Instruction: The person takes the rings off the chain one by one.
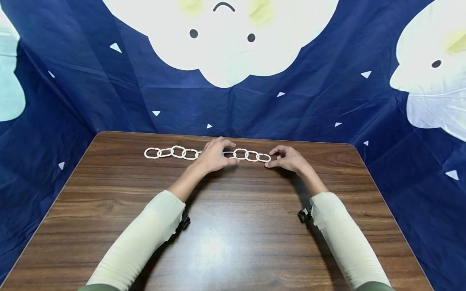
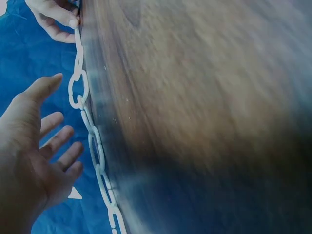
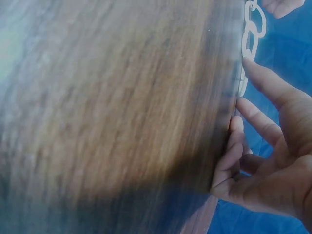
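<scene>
A white chain (image 1: pixel 159 153) of oval links lies stretched from left to right along the far part of the table. My left hand (image 1: pixel 214 155) is over its middle, fingers spread, and covers some links in the head view. In the left wrist view that hand (image 2: pixel 36 146) shows an unfilled palm with thumb and fingers apart beside the links (image 2: pixel 100 168). At the chain's right end, my right hand (image 1: pixel 289 160) pinches the last link between thumb and index finger. The right wrist view shows the thumb (image 3: pixel 270 85) against that link, with the other fingers curled beneath.
The brown wooden table (image 1: pixel 236 210) has rounded far corners, and its far edge runs close behind the chain. Blue cloth (image 1: pixel 233 109) with white clouds and small triangles hangs behind and at both sides. Dark devices (image 1: pixel 185 220) are strapped at both wrists.
</scene>
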Motion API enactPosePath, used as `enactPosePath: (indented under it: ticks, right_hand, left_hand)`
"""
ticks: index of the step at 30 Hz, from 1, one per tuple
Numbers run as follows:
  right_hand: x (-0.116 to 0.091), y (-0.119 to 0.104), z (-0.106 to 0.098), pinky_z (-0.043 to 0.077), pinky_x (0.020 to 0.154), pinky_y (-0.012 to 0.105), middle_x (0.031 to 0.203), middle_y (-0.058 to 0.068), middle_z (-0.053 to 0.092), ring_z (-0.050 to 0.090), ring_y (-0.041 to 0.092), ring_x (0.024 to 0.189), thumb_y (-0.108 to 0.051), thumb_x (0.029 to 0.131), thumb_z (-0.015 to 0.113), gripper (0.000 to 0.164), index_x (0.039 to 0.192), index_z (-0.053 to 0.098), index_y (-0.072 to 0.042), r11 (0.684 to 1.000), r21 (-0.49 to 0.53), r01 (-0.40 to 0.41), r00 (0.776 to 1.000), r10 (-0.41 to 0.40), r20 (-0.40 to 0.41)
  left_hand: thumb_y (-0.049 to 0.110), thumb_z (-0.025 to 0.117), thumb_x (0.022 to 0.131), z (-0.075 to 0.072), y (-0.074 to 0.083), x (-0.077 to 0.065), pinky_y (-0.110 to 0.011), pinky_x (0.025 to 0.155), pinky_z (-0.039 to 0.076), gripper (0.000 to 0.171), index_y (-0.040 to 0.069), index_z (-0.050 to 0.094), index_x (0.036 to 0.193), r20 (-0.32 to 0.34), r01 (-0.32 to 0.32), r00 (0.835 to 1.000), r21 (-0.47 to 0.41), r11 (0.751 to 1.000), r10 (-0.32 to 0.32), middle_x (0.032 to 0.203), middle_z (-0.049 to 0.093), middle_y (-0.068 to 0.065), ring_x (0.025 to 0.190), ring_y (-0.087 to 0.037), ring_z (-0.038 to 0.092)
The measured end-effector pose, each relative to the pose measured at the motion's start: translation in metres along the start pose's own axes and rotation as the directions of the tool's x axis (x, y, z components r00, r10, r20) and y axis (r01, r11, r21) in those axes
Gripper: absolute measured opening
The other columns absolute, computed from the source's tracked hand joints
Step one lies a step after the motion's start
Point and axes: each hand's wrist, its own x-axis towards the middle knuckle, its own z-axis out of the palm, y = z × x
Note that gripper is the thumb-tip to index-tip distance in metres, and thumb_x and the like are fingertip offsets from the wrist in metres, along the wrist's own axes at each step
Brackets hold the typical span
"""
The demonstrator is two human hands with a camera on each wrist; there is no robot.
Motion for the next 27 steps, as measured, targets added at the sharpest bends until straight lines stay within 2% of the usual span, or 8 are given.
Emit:
enactPosePath:
  ticks: [3, 7, 9, 12, 18, 23, 26, 27]
  right_hand:
    - [0.000, -0.001, -0.001, 0.044, 0.091, 0.032, 0.102, -0.002, 0.062, 0.055, 0.019, 0.102, -0.024, 0.087, 0.099, 0.052, 0.131, 0.075, -0.008, 1.000, 0.011, 0.000, 1.000, 0.000, 0.007]
    - [0.001, -0.003, -0.003, 0.045, 0.089, 0.031, 0.102, -0.001, 0.060, 0.054, 0.019, 0.101, -0.020, 0.089, 0.098, 0.052, 0.133, 0.074, -0.006, 1.000, 0.017, -0.008, 1.000, 0.007, 0.021]
    - [0.001, -0.004, -0.004, 0.045, 0.089, 0.032, 0.102, 0.000, 0.059, 0.053, 0.020, 0.101, -0.018, 0.090, 0.097, 0.052, 0.134, 0.073, -0.005, 1.000, 0.015, -0.018, 0.999, 0.017, 0.028]
    - [0.001, -0.005, -0.005, 0.044, 0.090, 0.033, 0.101, 0.000, 0.057, 0.052, 0.021, 0.101, -0.016, 0.090, 0.097, 0.052, 0.135, 0.072, -0.006, 0.999, 0.012, -0.030, 0.999, 0.030, 0.036]
    - [0.002, -0.007, -0.005, 0.043, 0.091, 0.033, 0.100, 0.001, 0.055, 0.050, 0.021, 0.100, -0.012, 0.089, 0.096, 0.052, 0.134, 0.071, -0.004, 0.998, 0.035, -0.043, 0.998, 0.041, 0.041]
    - [0.003, -0.010, -0.001, 0.042, 0.092, 0.032, 0.109, 0.005, 0.058, 0.050, 0.022, 0.103, -0.011, 0.088, 0.097, 0.054, 0.134, 0.071, -0.003, 0.995, 0.070, -0.074, 0.997, 0.072, 0.034]
    - [0.003, -0.011, 0.000, 0.042, 0.095, 0.031, 0.117, 0.008, 0.061, 0.051, 0.023, 0.108, -0.011, 0.086, 0.098, 0.054, 0.133, 0.071, -0.002, 0.992, 0.086, -0.087, 0.996, 0.085, 0.027]
    - [0.003, -0.011, 0.001, 0.044, 0.100, 0.033, 0.122, 0.010, 0.062, 0.052, 0.025, 0.112, -0.011, 0.086, 0.098, 0.054, 0.132, 0.071, -0.002, 0.992, 0.092, -0.090, 0.996, 0.088, 0.025]
  left_hand:
    - [0.052, 0.091, 0.087, 0.010, -0.008, 0.007, -0.059, 0.130, 0.039, 0.072, 0.016, 0.073, 0.146, 0.004, -0.006, 1.000, 0.017, 1.000, 0.006, 0.151, 0.069, -0.009, 0.154, -0.036, 0.054]
    - [0.049, 0.091, 0.089, 0.009, 0.000, 0.008, -0.061, 0.133, 0.036, 0.069, 0.015, 0.072, 0.147, 0.020, -0.005, 1.000, 0.019, 1.000, 0.005, 0.156, 0.067, -0.010, 0.157, -0.038, 0.052]
    - [0.043, 0.091, 0.090, 0.003, 0.011, 0.004, -0.061, 0.136, 0.033, 0.068, 0.013, 0.071, 0.148, 0.036, 0.009, 0.999, 0.004, 1.000, -0.010, 0.158, 0.066, -0.011, 0.159, -0.038, 0.050]
    - [0.040, 0.091, 0.092, 0.002, 0.017, 0.003, -0.059, 0.139, 0.029, 0.066, 0.012, 0.071, 0.148, 0.043, 0.032, 0.999, -0.037, 0.999, -0.030, 0.160, 0.065, -0.012, 0.164, -0.039, 0.045]
    - [0.043, 0.091, 0.091, 0.018, 0.004, 0.012, -0.054, 0.139, 0.033, 0.065, 0.013, 0.074, 0.145, 0.018, 0.048, 0.999, -0.112, 0.993, -0.047, 0.156, 0.069, -0.010, 0.163, -0.036, 0.045]
    - [0.037, 0.091, 0.094, 0.016, 0.016, 0.008, -0.055, 0.141, 0.028, 0.062, 0.012, 0.072, 0.147, 0.024, 0.063, 0.998, -0.125, 0.990, -0.060, 0.162, 0.065, -0.010, 0.169, -0.035, 0.040]
    - [0.039, 0.090, 0.095, 0.018, 0.020, 0.008, -0.056, 0.140, 0.030, 0.064, 0.014, 0.070, 0.151, 0.021, 0.074, 0.997, -0.084, 0.994, -0.073, 0.162, 0.065, -0.009, 0.166, -0.034, 0.044]
    - [0.041, 0.090, 0.094, 0.022, 0.017, 0.011, -0.056, 0.139, 0.032, 0.066, 0.015, 0.070, 0.151, 0.015, 0.075, 0.997, -0.078, 0.994, -0.074, 0.161, 0.065, -0.008, 0.164, -0.033, 0.047]
